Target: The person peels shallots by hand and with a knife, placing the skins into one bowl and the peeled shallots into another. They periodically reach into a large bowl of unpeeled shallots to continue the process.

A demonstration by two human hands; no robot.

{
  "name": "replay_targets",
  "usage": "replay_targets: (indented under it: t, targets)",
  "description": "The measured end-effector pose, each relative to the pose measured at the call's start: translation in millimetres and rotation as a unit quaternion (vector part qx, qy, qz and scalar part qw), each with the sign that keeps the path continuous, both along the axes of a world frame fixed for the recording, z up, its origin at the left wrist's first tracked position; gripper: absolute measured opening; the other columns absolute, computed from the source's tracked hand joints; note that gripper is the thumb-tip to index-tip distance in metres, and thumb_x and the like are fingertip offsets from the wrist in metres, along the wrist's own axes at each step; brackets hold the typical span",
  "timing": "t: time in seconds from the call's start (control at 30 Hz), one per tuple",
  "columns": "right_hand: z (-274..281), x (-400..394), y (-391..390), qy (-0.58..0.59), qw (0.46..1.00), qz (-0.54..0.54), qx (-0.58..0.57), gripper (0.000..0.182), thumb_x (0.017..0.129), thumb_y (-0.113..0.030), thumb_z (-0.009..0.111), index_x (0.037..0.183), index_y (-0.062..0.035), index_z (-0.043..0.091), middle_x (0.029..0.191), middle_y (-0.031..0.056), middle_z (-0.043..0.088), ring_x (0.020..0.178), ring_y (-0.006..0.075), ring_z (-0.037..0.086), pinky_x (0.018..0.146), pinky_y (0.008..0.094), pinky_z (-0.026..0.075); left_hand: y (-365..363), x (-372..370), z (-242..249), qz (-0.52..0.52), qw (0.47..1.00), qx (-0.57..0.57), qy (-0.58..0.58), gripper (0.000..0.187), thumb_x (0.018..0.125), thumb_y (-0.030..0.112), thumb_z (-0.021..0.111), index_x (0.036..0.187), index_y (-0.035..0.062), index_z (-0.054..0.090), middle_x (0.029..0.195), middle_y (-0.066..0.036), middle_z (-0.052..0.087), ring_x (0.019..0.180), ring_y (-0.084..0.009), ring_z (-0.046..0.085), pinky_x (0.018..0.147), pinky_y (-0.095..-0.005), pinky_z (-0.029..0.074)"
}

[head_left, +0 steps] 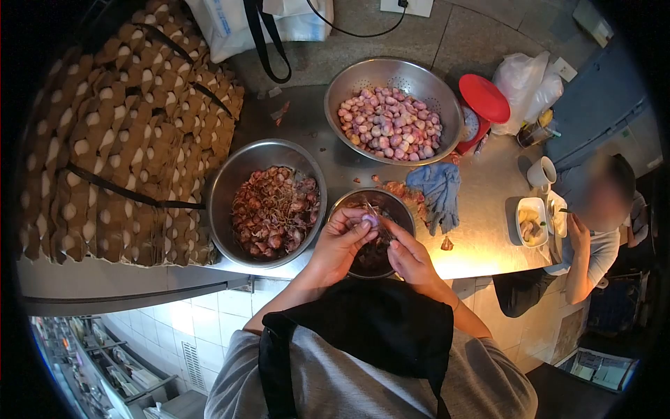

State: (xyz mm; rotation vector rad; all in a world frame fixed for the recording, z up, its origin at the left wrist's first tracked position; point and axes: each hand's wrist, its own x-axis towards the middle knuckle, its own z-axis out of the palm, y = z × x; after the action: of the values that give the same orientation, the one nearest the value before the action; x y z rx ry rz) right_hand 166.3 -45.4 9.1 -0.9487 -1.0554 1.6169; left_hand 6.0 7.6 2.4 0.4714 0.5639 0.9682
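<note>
Between the fingertips of my left hand [343, 241] is a peeled purple-pink shallot [370, 221]. My right hand [410, 260] is closed in a pinch on a thin, knife-like tool [386, 232] that meets the shallot; its exact shape is partly hidden. Both hands are over a small metal bowl [410, 209] with dark reddish skins inside. Left of it stands a larger steel bowl [217, 209] of unpeeled shallots [269, 213]. Behind, a steel colander [447, 105] holds many peeled shallots [391, 126].
Stacked egg trays [125, 153] fill the left side. A blue glove [441, 192] lies right of the small bowl, near a red scale [484, 99]. At the right, a person [593, 244] sits by a food container [532, 222] and a white cup [541, 172].
</note>
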Motion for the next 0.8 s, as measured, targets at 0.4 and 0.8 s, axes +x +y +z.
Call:
replay_targets:
  t: [0.4,0.8]
  targets:
    - [-1.9,0.0,1.6,0.002,1.000,-0.008,-0.018,0.039,0.092,-0.014,0.038,0.129,-0.0032,0.032,0.066,-0.0046,0.038,0.051,0.0029,0.032,0.046,0.0160,0.025,-1.8,1.7,-3.1,0.011,1.000,0.028,0.005,0.013,0.084,0.000,0.050,0.094,0.0076,0.050,0.095,-0.004,0.056,0.089,-0.0127,0.055,0.081,-0.0262,0.047]
    - [-2.0,0.6,1.8,0.019,0.999,-0.008,-0.034,0.039,0.091,-0.014,0.040,0.128,-0.0037,0.033,0.071,-0.0051,0.040,0.054,0.0026,0.032,0.048,0.0154,0.026,-2.6,2.7,-3.0,0.015,0.999,0.032,0.014,0.014,0.084,-0.001,0.050,0.094,0.0082,0.049,0.095,-0.004,0.055,0.089,-0.0125,0.055,0.081,-0.0254,0.046]
